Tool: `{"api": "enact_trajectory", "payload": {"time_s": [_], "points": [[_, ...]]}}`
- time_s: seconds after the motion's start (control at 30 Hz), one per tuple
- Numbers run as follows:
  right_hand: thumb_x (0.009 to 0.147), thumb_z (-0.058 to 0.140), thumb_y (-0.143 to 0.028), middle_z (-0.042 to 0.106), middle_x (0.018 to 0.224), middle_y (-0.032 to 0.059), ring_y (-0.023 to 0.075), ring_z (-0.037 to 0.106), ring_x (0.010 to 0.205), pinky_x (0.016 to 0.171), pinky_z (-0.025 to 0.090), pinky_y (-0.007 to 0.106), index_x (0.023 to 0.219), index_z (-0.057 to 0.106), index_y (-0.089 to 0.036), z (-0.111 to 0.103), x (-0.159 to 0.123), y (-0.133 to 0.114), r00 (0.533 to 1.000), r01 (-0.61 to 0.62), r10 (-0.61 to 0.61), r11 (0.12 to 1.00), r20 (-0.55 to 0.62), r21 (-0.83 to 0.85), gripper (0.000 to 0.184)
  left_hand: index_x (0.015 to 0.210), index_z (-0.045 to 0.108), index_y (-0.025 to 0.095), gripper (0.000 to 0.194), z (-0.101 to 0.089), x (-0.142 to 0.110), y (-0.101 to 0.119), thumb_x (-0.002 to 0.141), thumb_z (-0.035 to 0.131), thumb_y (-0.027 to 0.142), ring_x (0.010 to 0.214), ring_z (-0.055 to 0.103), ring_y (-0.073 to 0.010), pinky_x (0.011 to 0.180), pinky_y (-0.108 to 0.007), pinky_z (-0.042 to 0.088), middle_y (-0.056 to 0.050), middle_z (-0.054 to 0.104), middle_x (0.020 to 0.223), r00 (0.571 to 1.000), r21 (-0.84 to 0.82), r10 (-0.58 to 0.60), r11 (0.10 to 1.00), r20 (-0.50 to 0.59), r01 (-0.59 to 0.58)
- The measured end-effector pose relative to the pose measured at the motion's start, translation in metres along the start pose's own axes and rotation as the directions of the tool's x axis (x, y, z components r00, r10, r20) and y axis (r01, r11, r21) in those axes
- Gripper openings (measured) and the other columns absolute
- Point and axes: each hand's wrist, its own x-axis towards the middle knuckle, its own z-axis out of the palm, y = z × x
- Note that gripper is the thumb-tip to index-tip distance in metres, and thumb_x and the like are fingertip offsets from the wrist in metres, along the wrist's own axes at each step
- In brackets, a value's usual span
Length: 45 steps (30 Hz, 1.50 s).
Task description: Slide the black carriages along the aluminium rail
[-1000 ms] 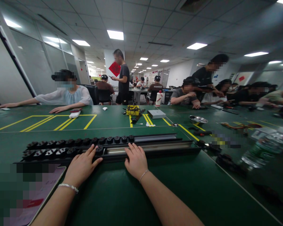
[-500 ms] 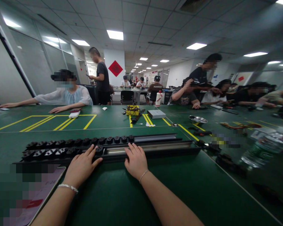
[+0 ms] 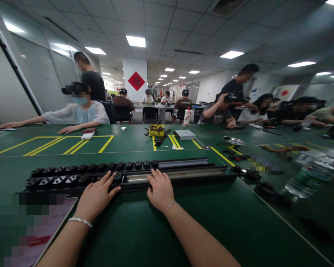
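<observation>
Two long black rails lie side by side across the green table. The near rail (image 3: 183, 179) carries a row of round black socket-like modules (image 3: 59, 180) on its left part, and its right part is a bare channel. More such modules sit along the far rail (image 3: 183, 163). My left hand (image 3: 98, 193) rests on the near rail with fingers outstretched, its fingertips by the rightmost module (image 3: 117, 177). My right hand (image 3: 161, 189) lies flat, fingers extended, on the front edge of the channel. Neither hand is wrapped round anything.
A phone (image 3: 52, 230) lies at the front left. To the right are a plastic bottle (image 3: 313, 176), a metal dish (image 3: 233, 141) and dark parts (image 3: 269, 193). Behind the rails stand a yellow box with cables (image 3: 156, 130) and a grey box (image 3: 184, 134). Several people sit around.
My hands and the rails have not visibly moved. In the background, a standing person has walked left, behind the seated person. A seated person on the right has raised a hand to the head.
</observation>
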Motion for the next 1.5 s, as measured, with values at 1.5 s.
{"api": "enact_trajectory", "payload": {"time_s": [1.5], "points": [[0.077, 0.048, -0.03, 0.04, 0.137, 0.0045, 0.0189, 0.028, 0.128, 0.105, 0.015, 0.036, 0.122, 0.05, -0.023, -0.0027, -0.0003, -0.0016, 1.0, -0.008, 0.009, 1.0, 0.026, -0.022, 0.045, 0.132, 0.039, 0.024, 0.057, 0.0045, 0.0012, 0.0004, 0.082, 0.031, 0.05, 0.111, 0.051, -0.026, 0.091, -0.042, 0.036, -0.006, 0.031, 0.143, 0.998, -0.009, -0.052, 0.999, -0.027, 0.052]]}}
